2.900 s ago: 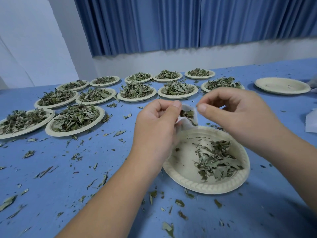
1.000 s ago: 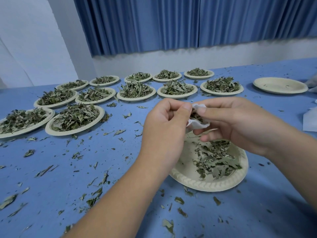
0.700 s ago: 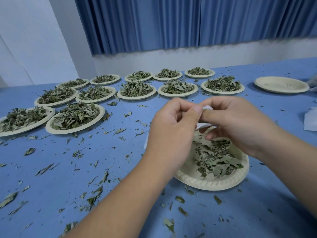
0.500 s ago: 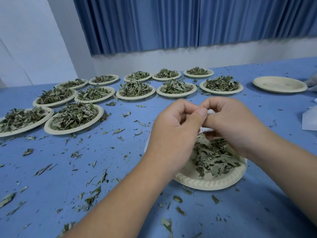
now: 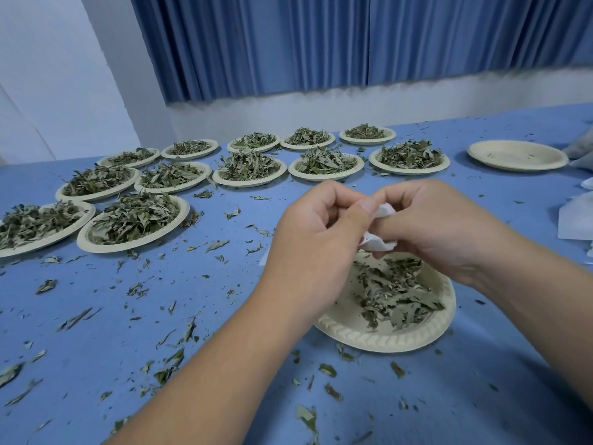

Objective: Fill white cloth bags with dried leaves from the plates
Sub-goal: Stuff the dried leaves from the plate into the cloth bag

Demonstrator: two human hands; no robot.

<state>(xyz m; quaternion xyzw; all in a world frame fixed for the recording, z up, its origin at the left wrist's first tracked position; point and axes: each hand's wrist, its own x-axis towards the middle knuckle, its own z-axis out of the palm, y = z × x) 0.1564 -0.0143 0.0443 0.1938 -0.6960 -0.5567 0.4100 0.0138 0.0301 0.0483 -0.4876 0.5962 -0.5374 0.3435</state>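
So the person had both hands bunched right together over the table, near its front edge and a bit toward the right side. The left hand and the right hand were both curled and pinching a little white cloth bag between them, fingertips clamped on the fabric. Only a couple of crumpled bits of the bag poked out between the fingers, so I couldn't tell how full it was. It was held up in the air just above the far rim of a paper plate with a loose heap of dried leaves sitting on its right half. Along the far edge and round toward the left edge were two rows of other plates piled with the same stuff, plus one nearly bare plate toward the far right corner. Leaf scraps were scattered all over the blue table, and some white sheets lay at the right edge.
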